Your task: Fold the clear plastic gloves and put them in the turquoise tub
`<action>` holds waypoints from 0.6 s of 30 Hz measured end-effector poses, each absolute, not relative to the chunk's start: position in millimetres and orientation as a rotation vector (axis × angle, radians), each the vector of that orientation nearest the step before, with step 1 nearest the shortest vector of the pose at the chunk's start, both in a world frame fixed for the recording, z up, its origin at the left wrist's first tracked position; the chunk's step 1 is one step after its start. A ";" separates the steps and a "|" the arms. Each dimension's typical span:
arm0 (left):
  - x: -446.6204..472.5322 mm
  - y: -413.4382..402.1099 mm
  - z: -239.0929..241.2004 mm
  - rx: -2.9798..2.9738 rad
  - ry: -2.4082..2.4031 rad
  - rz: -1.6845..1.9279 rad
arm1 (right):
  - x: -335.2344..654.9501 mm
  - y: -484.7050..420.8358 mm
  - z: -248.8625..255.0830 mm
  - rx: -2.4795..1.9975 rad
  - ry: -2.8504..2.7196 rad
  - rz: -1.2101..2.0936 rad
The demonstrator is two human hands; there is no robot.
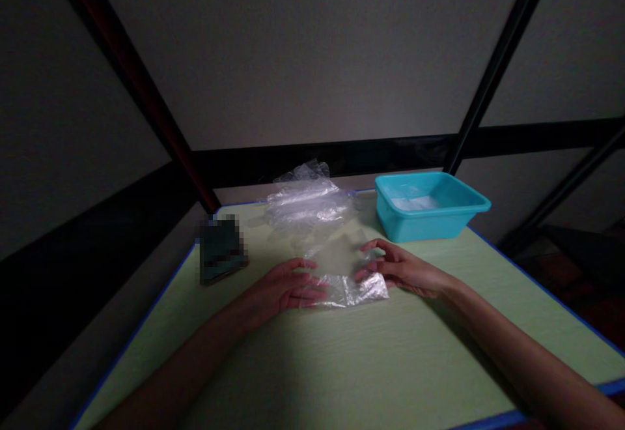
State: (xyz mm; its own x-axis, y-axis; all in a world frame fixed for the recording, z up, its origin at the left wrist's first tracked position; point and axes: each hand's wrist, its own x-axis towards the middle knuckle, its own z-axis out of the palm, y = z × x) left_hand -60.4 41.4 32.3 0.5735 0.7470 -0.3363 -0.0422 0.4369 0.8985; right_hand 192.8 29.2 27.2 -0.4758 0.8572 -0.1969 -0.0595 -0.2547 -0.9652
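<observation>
A clear plastic bag (pixel 349 277) lies flat on the pale green table (pixel 342 365) between my two hands. My left hand (pixel 288 286) rests on the bag's left edge with its fingers stretched out flat. My right hand (pixel 395 267) lies on the bag's right edge, fingers extended and slightly curved over the plastic. Behind the bag, toward the back of the table, sits a crumpled pile of clear plastic bags (pixel 307 202).
A turquoise plastic tub (pixel 430 212) stands at the back right of the table with something pale inside. A dark, pixelated object (pixel 221 257) lies at the left edge. The table has a blue rim. Dark frame bars run behind it.
</observation>
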 end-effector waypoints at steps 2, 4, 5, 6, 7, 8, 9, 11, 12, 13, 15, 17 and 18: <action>-63.8 41.5 33.9 1.058 0.865 0.588 | 193.8 28.9 26.4 -1.036 -1.401 1.675; -66.5 41.4 34.3 1.128 0.908 0.607 | 194.9 28.5 24.4 -1.054 -1.454 1.572; -67.3 41.4 33.9 1.168 0.938 0.615 | 195.5 28.4 23.0 -1.065 -1.477 1.529; -68.0 41.5 33.2 1.210 0.969 0.622 | 196.2 28.4 21.6 -1.078 -1.495 1.486; -68.3 41.5 32.2 1.251 0.999 0.629 | 196.8 28.5 20.2 -1.094 -1.510 1.443; -68.6 41.5 30.9 1.288 1.021 0.634 | 197.5 28.8 18.9 -1.111 -1.522 1.403; -68.7 41.4 29.7 1.320 1.036 0.640 | 198.1 29.1 17.8 -1.127 -1.530 1.369; -68.9 41.0 27.6 1.363 1.042 0.653 | 199.1 29.9 15.9 -1.160 -1.535 1.325; -68.8 40.5 27.0 1.377 1.046 0.655 | 199.3 30.1 15.3 -1.176 -1.534 1.313; -68.6 39.8 26.6 1.388 1.055 0.653 | 199.4 30.1 14.9 -1.190 -1.536 1.306; -67.6 38.0 26.8 1.412 1.086 0.656 | 199.2 29.5 14.5 -1.221 -1.556 1.291; -65.7 35.7 27.7 1.430 1.120 0.659 | 198.6 28.3 14.1 -1.247 -1.594 1.272; -64.5 34.6 28.2 1.437 1.137 0.665 | 198.3 27.6 13.8 -1.259 -1.617 1.255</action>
State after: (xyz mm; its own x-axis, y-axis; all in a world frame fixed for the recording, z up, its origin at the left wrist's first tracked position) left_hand -64.5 34.6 28.2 0.3748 0.9058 -0.1976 0.2718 0.0965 0.9575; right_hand 198.3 27.6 13.8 -0.2618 0.9649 -0.0229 0.2613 0.0481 -0.9641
